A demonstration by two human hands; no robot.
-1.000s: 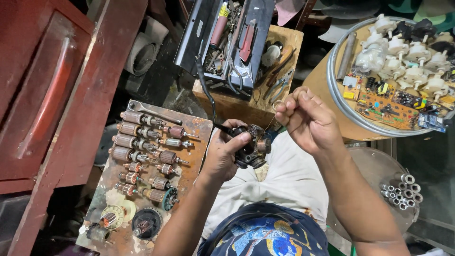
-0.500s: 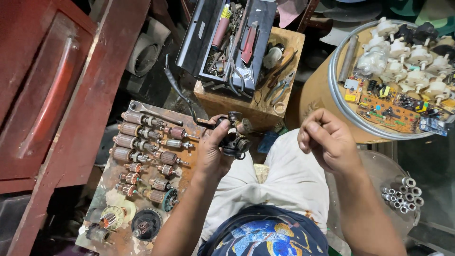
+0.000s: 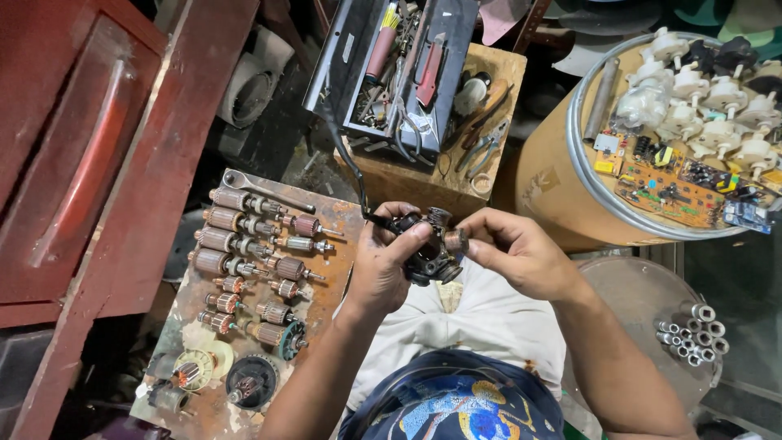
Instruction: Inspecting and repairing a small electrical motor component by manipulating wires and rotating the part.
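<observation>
My left hand (image 3: 383,269) grips a small dark electric motor (image 3: 428,257) with a black cable running up from it. My right hand (image 3: 513,253) pinches a copper-coloured part of that same motor (image 3: 453,239) from the right side. Both hands meet above my lap, over pale trousers (image 3: 481,326). To the left lies a rusty board (image 3: 326,244) carrying several motor armatures (image 3: 236,244) in rows.
An open grey toolbox (image 3: 391,69) with pliers and screwdrivers rests on a wooden box (image 3: 444,175). A cardboard drum (image 3: 562,179) at right holds circuit boards and white parts. Metal tubes (image 3: 692,330) lie on a round lid. Red wooden furniture (image 3: 90,155) stands left.
My right hand has come back to the motor and now pinches its end; half a second ago it was held apart. The motor has shifted slightly toward the middle.
</observation>
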